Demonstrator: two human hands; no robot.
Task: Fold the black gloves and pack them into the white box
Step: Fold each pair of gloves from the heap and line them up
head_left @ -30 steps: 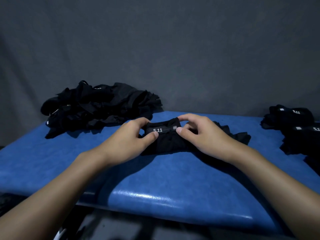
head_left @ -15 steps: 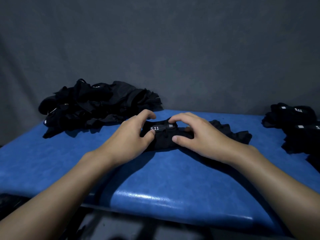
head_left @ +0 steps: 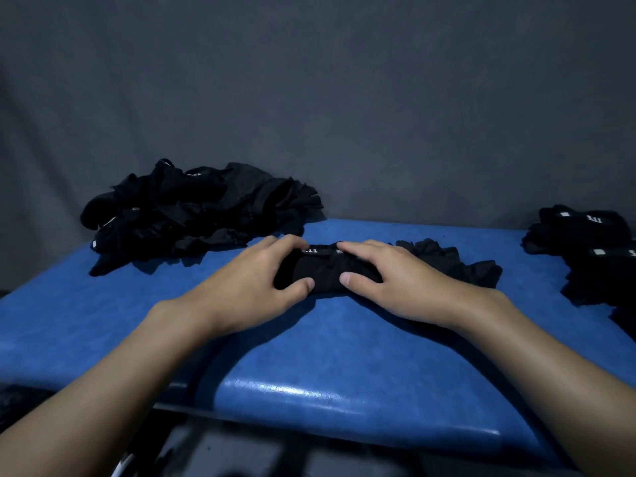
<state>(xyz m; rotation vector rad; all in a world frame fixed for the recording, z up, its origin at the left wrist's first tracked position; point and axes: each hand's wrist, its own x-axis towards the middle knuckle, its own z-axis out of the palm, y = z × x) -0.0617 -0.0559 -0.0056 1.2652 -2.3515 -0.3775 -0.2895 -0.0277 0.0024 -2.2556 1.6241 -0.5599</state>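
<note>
In the head view, a black glove (head_left: 327,274) with a white "5.11" label on its far edge lies at the middle of the frame on a blue padded table (head_left: 309,359). The left hand (head_left: 254,280) and right hand (head_left: 395,282) each grasp one end of it, fingers curved over the top and thumb tucked against the near edge, while its loose fingers trail out to the right. A pile of loose black gloves (head_left: 199,211) sits at the left of the frame against the grey backdrop (head_left: 344,98), and folded black gloves (head_left: 592,249) with white labels are stacked at the right edge.
</note>
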